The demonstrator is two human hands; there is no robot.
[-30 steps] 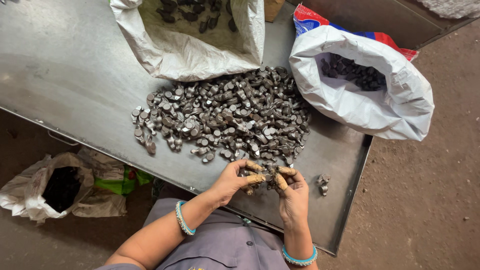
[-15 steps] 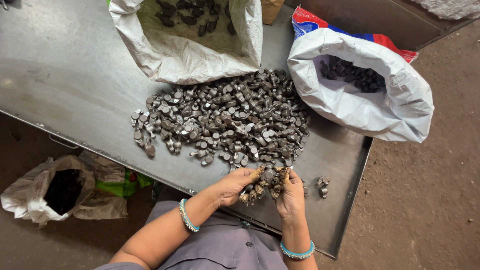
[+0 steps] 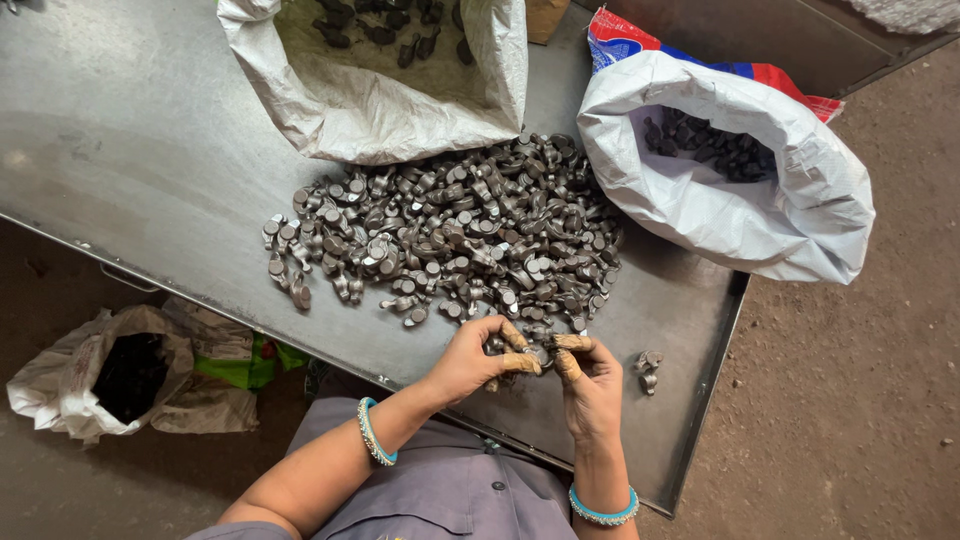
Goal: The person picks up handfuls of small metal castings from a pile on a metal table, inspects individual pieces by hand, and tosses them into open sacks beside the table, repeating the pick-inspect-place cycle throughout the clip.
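On the floor at the far left, below the table edge, a crumpled pale sack lies open with dark material inside, low enough that things can be dropped into it from the table. The grey metal table carries the rest. At its far side an open woven sack stands with its mouth rolled down, a few dark metal parts visible at the bottom. Spilled in front of it is a broad heap of small metal parts, spread thin so that single pieces can be seen and picked out.

At the near edge of the heap, the left hand is curled, its fingers closed on one or two of the parts, with worn yellowish covers on the tips. The right hand meets it just beside, its covered fingers pinching the same small cluster, so both hands grip parts close to the body for a look. Two loose parts lie apart to the right. Farther right, a white sack with a red-and-blue rim holds more parts.
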